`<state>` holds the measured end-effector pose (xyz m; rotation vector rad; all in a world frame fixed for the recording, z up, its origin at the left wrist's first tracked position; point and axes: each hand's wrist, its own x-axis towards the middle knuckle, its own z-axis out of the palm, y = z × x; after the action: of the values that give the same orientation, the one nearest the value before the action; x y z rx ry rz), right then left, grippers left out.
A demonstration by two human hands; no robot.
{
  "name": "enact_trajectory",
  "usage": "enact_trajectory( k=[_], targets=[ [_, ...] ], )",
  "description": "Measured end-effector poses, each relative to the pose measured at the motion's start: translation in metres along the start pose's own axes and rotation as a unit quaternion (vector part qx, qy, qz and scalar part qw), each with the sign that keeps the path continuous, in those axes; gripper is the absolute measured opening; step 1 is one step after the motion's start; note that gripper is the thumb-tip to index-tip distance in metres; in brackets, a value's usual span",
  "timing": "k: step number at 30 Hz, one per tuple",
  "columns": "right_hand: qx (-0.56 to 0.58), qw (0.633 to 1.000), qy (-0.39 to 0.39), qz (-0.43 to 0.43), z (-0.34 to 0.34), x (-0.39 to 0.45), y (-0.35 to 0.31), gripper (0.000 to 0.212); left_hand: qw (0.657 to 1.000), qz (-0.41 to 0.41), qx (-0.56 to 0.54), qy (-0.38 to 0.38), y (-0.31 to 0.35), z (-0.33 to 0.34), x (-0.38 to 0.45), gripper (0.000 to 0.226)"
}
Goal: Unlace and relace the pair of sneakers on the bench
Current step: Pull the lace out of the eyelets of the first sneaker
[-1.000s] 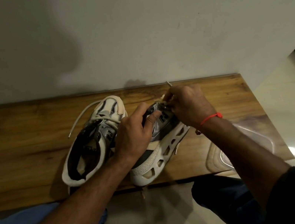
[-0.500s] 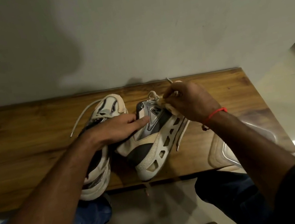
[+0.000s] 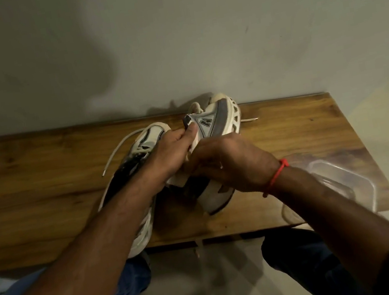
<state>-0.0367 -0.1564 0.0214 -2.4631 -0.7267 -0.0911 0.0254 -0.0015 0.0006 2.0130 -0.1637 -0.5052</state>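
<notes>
Gripping the right sneaker [image 3: 213, 128] on the wooden table [image 3: 42, 198], the left hand [image 3: 175, 148] pinches its tongue while the right hand [image 3: 232, 164] curls round its middle (cream and grey, cut-out sole turned rightward). Left sneaker [image 3: 146, 142] lies beside, its lace [image 3: 115, 155] trailing left.

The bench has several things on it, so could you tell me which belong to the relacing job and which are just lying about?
Part of the job:
- right sneaker, tipped up, gripped by the left hand and the right hand
- left sneaker, lying on the bench
- loose lace trailing from the left sneaker

Just lying about:
- clear plastic container at the bench's right end
</notes>
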Motion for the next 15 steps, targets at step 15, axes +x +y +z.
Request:
enact_trajectory(
  k=[15],
  targets=[
    [0.357, 0.748, 0.527, 0.188, -0.050, -0.006, 0.019, 0.018, 0.980, 0.089, -0.141, -0.104, 0.034, 0.006, -0.027, 0.051]
  ],
)
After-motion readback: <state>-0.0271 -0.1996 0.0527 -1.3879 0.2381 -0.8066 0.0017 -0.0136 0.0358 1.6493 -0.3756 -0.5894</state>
